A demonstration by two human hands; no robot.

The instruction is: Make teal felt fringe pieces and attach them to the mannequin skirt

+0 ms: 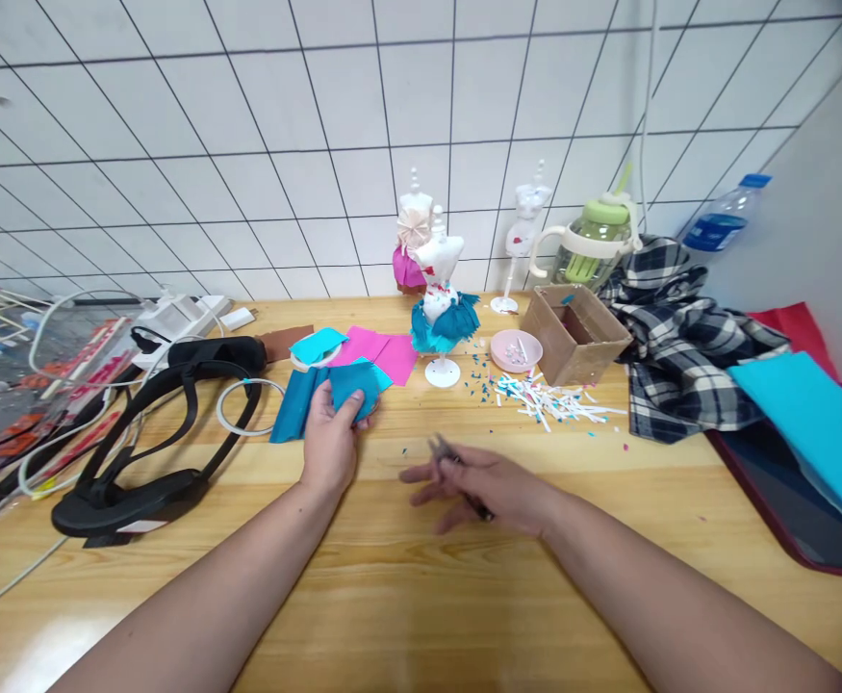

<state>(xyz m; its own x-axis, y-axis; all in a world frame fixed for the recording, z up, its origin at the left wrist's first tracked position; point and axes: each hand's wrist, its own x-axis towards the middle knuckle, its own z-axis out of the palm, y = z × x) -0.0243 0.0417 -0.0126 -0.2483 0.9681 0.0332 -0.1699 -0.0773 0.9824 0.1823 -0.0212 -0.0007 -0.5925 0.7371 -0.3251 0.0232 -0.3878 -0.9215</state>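
Note:
My left hand point(332, 438) pinches a teal square point(355, 387) of thin sheet, paper or cloth, between thumb and fingers. Under and beside it lies a longer teal strip point(294, 404). My right hand point(485, 486), slightly blurred, holds small dark snips point(470, 496), their two pointed tips toward the upper left and its fingers partly spread. Ahead of both hands stands a small white dress form point(440, 258) with a gathered teal skirt point(444, 325). Pink sheets point(384, 354) and a bright blue piece point(319, 344) lie beyond my left hand.
White paper strips point(547, 399) and teal scraps lie by a pink dish point(516, 351) and cardboard box point(575, 337). Two more dress forms stand behind. A black headset point(153, 496) and cables fill the left; plaid cloth point(673, 337), a jug point(594, 241) and blue sheet point(817, 433) the right.

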